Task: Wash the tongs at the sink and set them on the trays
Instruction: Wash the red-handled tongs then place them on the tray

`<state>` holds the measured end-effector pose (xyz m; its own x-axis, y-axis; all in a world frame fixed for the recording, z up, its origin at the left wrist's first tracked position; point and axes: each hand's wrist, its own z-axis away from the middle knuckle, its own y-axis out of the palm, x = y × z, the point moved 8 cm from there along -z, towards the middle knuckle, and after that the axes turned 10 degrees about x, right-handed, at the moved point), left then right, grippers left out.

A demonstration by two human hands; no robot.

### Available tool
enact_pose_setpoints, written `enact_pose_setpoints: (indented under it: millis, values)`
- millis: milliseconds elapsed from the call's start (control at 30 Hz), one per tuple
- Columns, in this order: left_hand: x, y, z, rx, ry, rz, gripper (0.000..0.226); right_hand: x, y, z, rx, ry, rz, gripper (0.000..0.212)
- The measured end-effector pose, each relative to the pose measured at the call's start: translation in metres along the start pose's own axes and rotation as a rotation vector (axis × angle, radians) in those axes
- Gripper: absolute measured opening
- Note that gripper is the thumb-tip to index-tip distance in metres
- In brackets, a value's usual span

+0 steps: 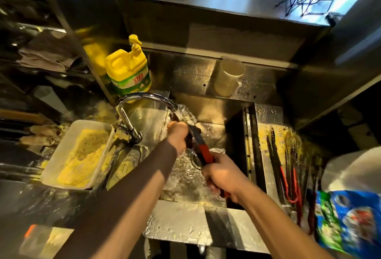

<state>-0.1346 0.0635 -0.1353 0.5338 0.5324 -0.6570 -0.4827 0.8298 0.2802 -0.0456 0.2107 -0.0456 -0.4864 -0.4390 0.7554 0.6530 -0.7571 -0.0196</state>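
Note:
Red-and-black tongs [203, 149] are held over the steel sink [208, 203], under water running from the curved faucet [144, 96]. My right hand [222, 174] grips the red handle end. My left hand [178, 135] is curled round the tong arms near the tips, right under the stream. Several more tongs [288, 168] with red and black handles lie on the crumb-strewn steel surface to the right of the sink.
A white tray of yellow crumbs [61, 155] sits left of the faucet. A yellow detergent jug [128, 69] stands behind it. A pale plastic cup [228, 77] rests at the back of the sink. A blue bag [348, 221] lies at the right.

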Motion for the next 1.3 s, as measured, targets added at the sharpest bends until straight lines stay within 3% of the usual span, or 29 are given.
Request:
enact_pose_setpoints:
  millis: [333, 467, 600, 700, 833, 967, 1033, 1133, 1233, 1300]
  values:
    - [0.016, 0.009, -0.003, -0.008, -0.036, 0.020, 0.015, -0.014, -0.005, 0.009, -0.040, 0.016, 0.011, 0.027]
    - [0.025, 0.013, -0.006, 0.014, -0.053, 0.002, 0.030, -0.008, -0.011, 0.011, -0.054, 0.009, 0.008, 0.016]
    - [0.017, -0.008, -0.009, -0.012, -0.006, 0.182, 0.037, -0.020, -0.027, 0.029, 0.004, 0.047, 0.041, 0.019]
    - [0.011, -0.014, -0.010, 0.056, 0.024, 0.247, 0.026, -0.020, -0.058, 0.037, -0.135, 0.047, 0.069, 0.025]
    - [0.019, -0.001, 0.005, 0.220, -0.027, 0.385, 0.039, 0.002, -0.069, 0.024, -0.262, -0.044, 0.242, 0.020]
    - [0.023, 0.002, 0.016, 0.326, -0.016, 0.479, 0.052, 0.002, -0.064, 0.015, -0.268, -0.032, 0.237, 0.060]
    - [0.023, 0.002, 0.022, 0.355, -0.048, 0.501, 0.057, 0.002, -0.060, 0.012, -0.297, -0.040, 0.421, 0.066]
    - [0.021, 0.001, 0.026, 0.410, -0.022, 0.498, 0.058, 0.000, -0.058, 0.011, -0.334, 0.014, 0.604, 0.052]
    - [0.022, -0.006, 0.025, 0.400, -0.046, 0.465, 0.054, -0.004, -0.053, 0.006, -0.231, 0.031, 0.474, 0.036]
    - [0.022, -0.007, 0.027, 0.407, -0.043, 0.400, 0.053, -0.006, -0.050, 0.004, -0.162, 0.019, 0.341, 0.037]
